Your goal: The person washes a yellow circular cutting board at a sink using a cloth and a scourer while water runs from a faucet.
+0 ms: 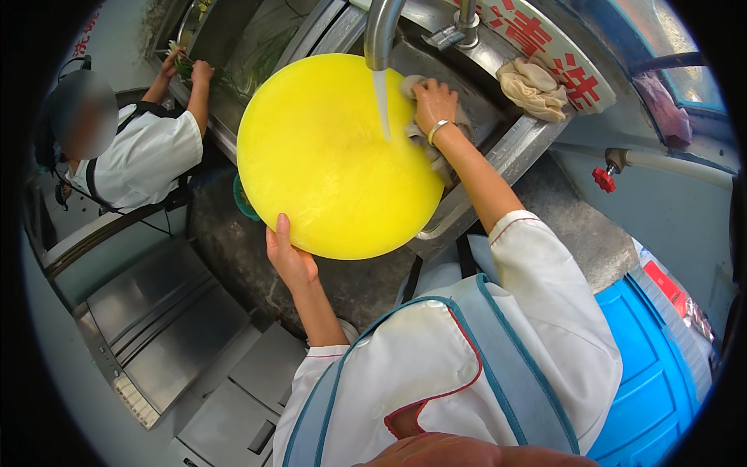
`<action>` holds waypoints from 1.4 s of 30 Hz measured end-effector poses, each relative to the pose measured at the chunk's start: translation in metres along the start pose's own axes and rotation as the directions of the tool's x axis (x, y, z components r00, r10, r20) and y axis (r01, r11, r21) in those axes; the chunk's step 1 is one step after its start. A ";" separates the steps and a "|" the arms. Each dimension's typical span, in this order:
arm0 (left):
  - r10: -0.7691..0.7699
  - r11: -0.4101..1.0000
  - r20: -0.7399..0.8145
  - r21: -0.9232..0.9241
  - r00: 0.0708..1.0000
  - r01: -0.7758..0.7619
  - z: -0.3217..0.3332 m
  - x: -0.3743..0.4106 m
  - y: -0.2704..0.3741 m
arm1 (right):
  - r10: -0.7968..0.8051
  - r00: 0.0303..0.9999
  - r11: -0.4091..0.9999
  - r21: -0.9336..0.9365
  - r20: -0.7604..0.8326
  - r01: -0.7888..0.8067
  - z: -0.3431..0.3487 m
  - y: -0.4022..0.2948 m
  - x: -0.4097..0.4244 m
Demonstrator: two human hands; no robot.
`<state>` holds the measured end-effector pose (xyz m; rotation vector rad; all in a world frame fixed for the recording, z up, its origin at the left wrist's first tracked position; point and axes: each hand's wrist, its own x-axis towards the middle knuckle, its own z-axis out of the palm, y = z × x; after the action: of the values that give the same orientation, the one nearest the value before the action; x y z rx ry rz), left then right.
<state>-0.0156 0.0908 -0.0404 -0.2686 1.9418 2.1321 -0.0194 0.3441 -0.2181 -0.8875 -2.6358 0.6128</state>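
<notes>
A large round yellow board (332, 157), wet and apparently plastic, is held over the edge of a stainless steel sink (508, 146). My left hand (292, 257) grips its near left rim, thumb on the upper face and fingers beneath. At the far right rim, my right hand (435, 108) presses a grey-brown cloth (413, 87) against the board; part of the cloth hangs down beside it. Water runs from a metal faucet (379, 41) onto the board's face. A bracelet circles my right wrist.
A co-worker (152, 152) at the left handles green-stemmed vegetables (184, 67) over the neighbouring sink basin. A beige cloth (531, 87) lies on the sink's right rim. A red valve handle (604, 179) juts from the wall pipe. A blue plastic bin (636, 373) stands at the lower right.
</notes>
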 end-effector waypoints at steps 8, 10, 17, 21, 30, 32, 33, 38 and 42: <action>-0.044 0.999 -0.027 -0.015 0.999 0.044 -0.010 0.005 -0.002 | 0.067 0.937 0.643 0.704 0.342 -0.303 -0.015 -0.051 -0.010; -0.038 0.999 -0.055 0.010 0.998 0.039 -0.010 0.005 -0.001 | 0.293 0.855 0.462 0.720 0.427 -0.518 0.000 -0.040 0.007; -0.054 0.999 -0.043 0.003 0.998 0.054 -0.010 0.004 0.000 | -0.011 0.932 0.578 0.762 0.363 -0.290 -0.010 -0.086 0.009; -0.038 0.999 -0.040 -0.007 0.998 0.038 -0.010 0.003 0.001 | 0.040 0.917 0.586 0.734 0.397 -0.343 -0.017 -0.094 0.018; -0.041 0.999 -0.023 0.003 0.999 0.041 -0.011 0.004 0.003 | -0.045 0.959 0.638 0.747 0.279 -0.187 -0.022 -0.105 0.019; -0.053 0.999 -0.008 -0.005 0.999 0.053 -0.011 0.004 0.003 | -0.237 0.945 0.667 0.745 0.223 -0.009 -0.026 -0.112 0.018; -0.054 0.998 -0.012 -0.011 0.998 0.054 -0.011 0.004 0.003 | -0.086 0.957 0.663 0.733 0.276 -0.152 -0.023 -0.110 0.021; -0.036 0.999 -0.016 -0.003 0.999 0.036 -0.009 0.003 0.004 | 0.145 0.938 0.566 0.751 0.315 -0.340 -0.012 -0.109 0.037; -0.061 0.998 -0.031 -0.011 0.998 0.060 -0.008 0.003 0.005 | 0.083 0.975 0.636 0.742 0.207 -0.212 -0.009 -0.115 0.040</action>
<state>-0.0203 0.0823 -0.0374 -0.3604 1.9157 2.1120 -0.1039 0.2890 -0.1502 -0.7804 -2.0476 1.7329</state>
